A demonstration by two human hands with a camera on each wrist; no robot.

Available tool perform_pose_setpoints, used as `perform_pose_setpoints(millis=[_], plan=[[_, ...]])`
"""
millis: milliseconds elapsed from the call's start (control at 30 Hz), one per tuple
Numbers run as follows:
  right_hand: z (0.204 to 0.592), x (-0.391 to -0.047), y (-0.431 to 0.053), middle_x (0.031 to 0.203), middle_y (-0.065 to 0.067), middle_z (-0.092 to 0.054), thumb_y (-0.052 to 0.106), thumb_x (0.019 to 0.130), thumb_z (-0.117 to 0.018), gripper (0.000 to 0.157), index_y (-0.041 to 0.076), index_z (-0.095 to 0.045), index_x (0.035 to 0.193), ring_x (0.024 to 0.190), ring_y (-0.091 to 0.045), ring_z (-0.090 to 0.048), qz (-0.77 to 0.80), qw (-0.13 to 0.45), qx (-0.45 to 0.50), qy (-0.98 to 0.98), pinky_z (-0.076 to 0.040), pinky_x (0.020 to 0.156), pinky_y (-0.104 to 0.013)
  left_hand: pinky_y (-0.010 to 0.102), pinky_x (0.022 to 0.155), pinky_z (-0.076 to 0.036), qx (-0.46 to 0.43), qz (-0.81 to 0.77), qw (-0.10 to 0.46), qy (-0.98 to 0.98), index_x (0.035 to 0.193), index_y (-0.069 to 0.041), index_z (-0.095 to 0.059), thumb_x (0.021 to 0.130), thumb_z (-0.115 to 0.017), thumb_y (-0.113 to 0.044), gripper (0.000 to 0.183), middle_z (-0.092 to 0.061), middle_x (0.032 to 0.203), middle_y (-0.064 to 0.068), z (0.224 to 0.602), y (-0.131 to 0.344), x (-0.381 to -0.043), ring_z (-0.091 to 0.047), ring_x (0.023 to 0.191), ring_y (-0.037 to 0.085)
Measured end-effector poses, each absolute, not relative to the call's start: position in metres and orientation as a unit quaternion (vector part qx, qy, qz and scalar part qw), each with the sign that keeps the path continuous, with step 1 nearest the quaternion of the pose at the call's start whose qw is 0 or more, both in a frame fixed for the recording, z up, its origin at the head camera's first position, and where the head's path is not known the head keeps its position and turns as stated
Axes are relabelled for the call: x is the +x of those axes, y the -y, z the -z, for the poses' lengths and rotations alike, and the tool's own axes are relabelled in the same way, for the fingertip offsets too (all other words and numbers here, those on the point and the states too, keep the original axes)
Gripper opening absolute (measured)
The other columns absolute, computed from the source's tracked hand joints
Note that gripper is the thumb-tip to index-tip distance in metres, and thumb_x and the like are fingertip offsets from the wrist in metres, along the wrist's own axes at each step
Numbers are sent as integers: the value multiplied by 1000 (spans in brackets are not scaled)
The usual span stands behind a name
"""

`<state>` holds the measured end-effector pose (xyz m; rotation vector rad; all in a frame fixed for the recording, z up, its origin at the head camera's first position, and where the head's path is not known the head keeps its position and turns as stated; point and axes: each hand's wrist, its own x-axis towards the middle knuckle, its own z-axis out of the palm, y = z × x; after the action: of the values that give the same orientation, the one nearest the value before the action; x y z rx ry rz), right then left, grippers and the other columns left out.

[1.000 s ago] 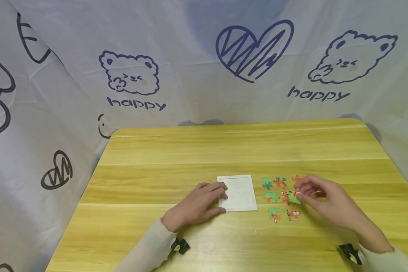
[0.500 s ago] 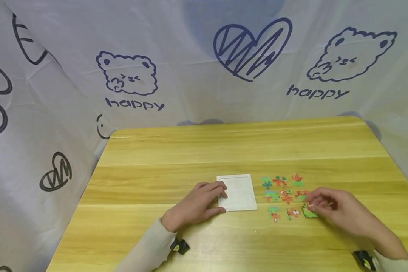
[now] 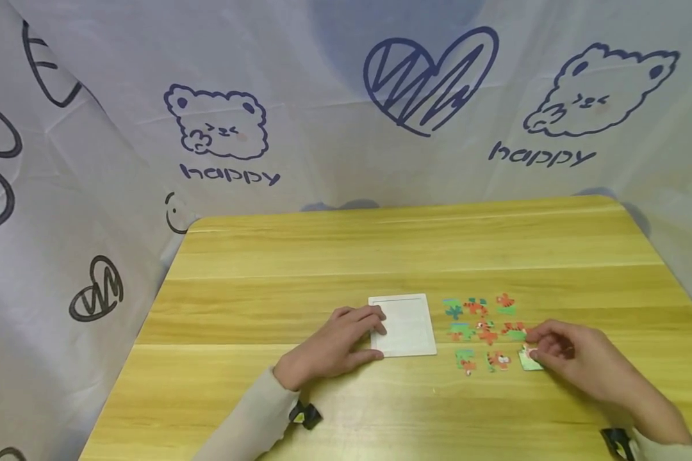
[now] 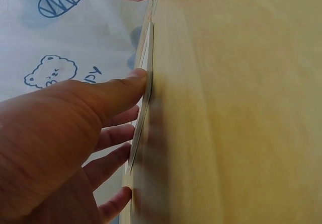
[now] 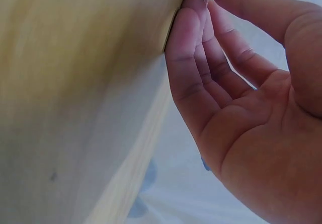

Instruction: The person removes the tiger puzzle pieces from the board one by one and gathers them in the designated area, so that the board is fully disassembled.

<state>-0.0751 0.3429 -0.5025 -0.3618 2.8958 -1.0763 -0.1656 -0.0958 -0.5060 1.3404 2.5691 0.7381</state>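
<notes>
My left hand (image 3: pixel 337 346) rests on the left side of a white square puzzle tray (image 3: pixel 406 330), fingertips on its surface. In the left wrist view the thumb (image 4: pixel 118 90) presses at the tray's thin edge. To the right of the tray, several orange and green jigsaw pieces (image 3: pixel 486 333) lie in rows. At the near right corner of these rows, my right hand (image 3: pixel 582 358) pinches a green puzzle piece (image 3: pixel 530 360) low at the table. The right wrist view shows its fingers (image 5: pixel 183 48) curled in close to the tabletop; the piece is mostly hidden there.
A light wooden table (image 3: pixel 300 256) bears the tray and pieces. Behind it and to the left hangs a pale cloth (image 3: pixel 323 160) with drawn bears and hearts. A black strap device sits at each wrist.
My right hand has moved right and toward me, carrying the green piece from over the middle of the rows to their near right corner. My left hand stays on the tray.
</notes>
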Motion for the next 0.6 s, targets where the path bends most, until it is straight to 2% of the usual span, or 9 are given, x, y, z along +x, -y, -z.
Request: perform_pose_setpoints(millis=[133, 367, 600], plan=[[503, -75, -342, 86, 11, -68, -1, 90, -86, 23, 6, -77, 110, 74, 5, -58, 339, 5, -120, -933, -56, 63, -20, 64, 119, -43, 458, -273, 67, -843, 128, -13, -66, 106, -74, -34, 32, -62, 151, 7, 517, 98, -170, -58, 145, 28], [502, -77, -341, 84, 9, -66, -2, 90, -85, 22, 5, -77, 109, 73, 5, -56, 336, 13, -117, -935, -54, 61, -21, 61, 118, -43, 462, -278, 52, -841, 129, -19, -65, 108, -69, -41, 31, -61, 152, 2, 532, 99, -174, -57, 146, 24], [499, -81, -332, 85, 12, -69, 4, 94, -84, 16, 9, -77, 107, 75, 5, -60, 344, 0, -129, -930, -58, 64, -20, 63, 117, -47, 454, -236, 58, -857, 125, -10, -67, 105, -75, -31, 30, -63, 148, 8, 508, 96, -166, -61, 141, 28]])
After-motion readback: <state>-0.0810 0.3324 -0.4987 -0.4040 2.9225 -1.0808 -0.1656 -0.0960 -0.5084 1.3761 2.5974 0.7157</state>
